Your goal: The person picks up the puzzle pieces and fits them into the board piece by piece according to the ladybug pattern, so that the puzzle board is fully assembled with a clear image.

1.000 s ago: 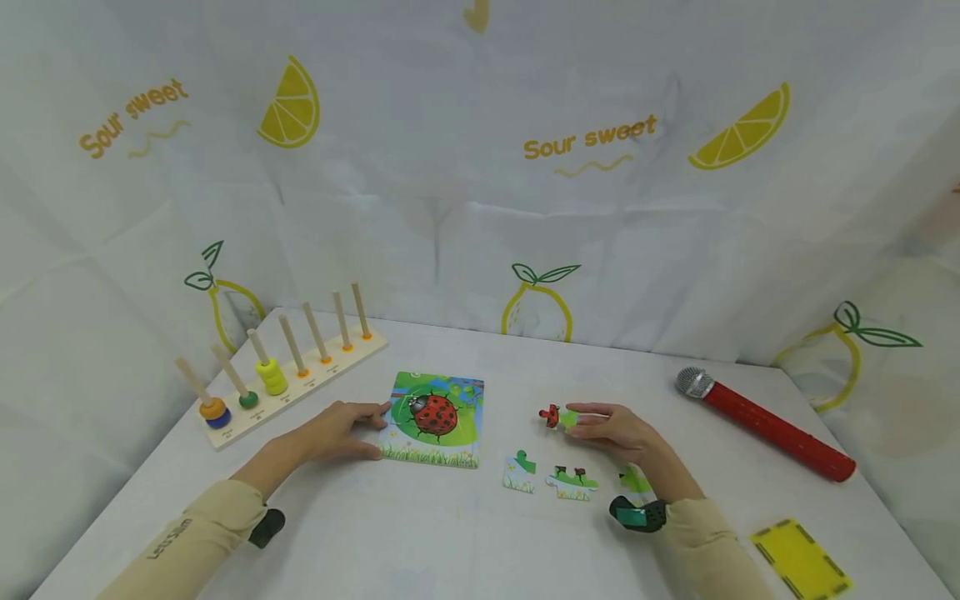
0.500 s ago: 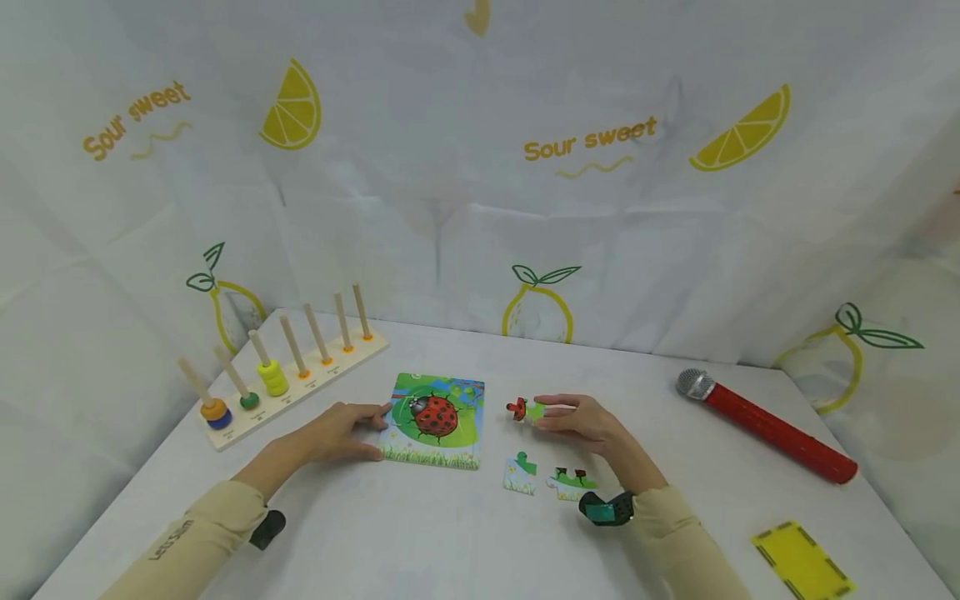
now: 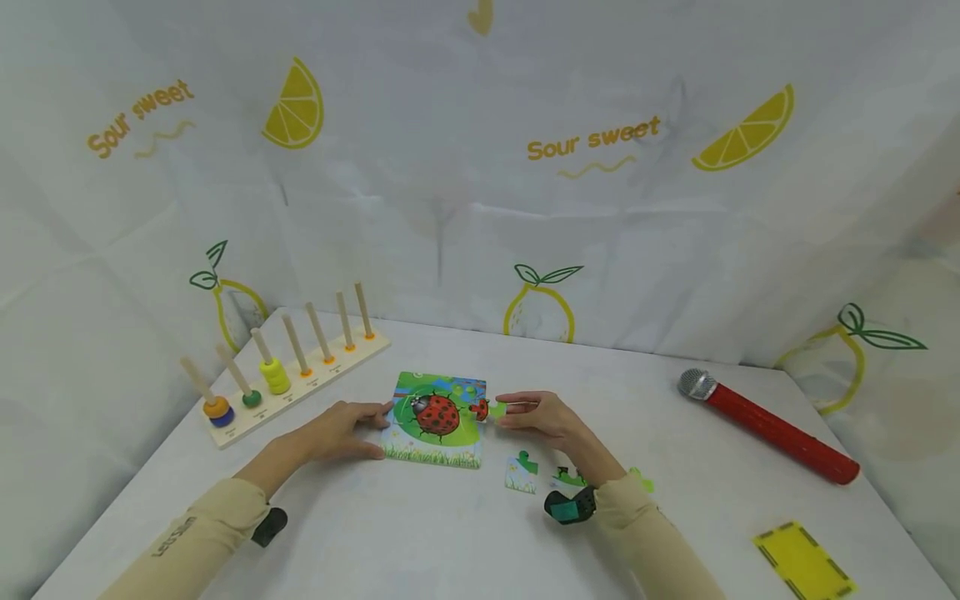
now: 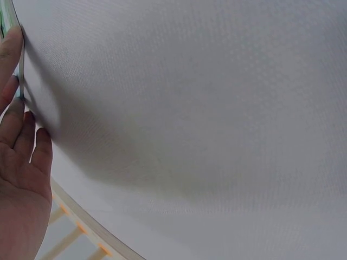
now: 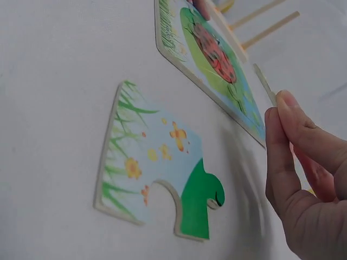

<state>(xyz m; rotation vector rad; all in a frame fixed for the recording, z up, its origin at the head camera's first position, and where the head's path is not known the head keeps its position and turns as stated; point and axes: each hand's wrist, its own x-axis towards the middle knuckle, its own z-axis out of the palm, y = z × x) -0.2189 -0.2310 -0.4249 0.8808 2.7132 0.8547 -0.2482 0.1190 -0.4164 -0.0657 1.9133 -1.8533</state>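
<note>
A square ladybug picture board (image 3: 435, 421) lies flat on the table in the head view. My left hand (image 3: 339, 431) rests at its left side, fingertips and thumb touching the edge with the fingers fairly straight. In the left wrist view, those fingers (image 4: 13, 127) meet the board's rim. My right hand (image 3: 542, 417) pinches a red-and-green puzzle piece (image 3: 481, 409) between thumb and fingers, above the board's right edge. From the right wrist that piece (image 5: 264, 84) appears nearly edge-on. Below the right hand lies a grass-and-flower puzzle piece (image 3: 522, 472).
Another puzzle piece (image 3: 570, 477) is partly behind the right wrist, and a green one (image 3: 641, 479) lies beyond the forearm. A peg stacker (image 3: 300, 385) with coloured beads stands at the left. At the right are a red microphone (image 3: 772, 427) and a yellow card (image 3: 804, 560).
My right hand has carried the pinched puzzle piece leftward to the board's right edge, uncovering the green piece behind the forearm. My left hand and the board have stayed in place.
</note>
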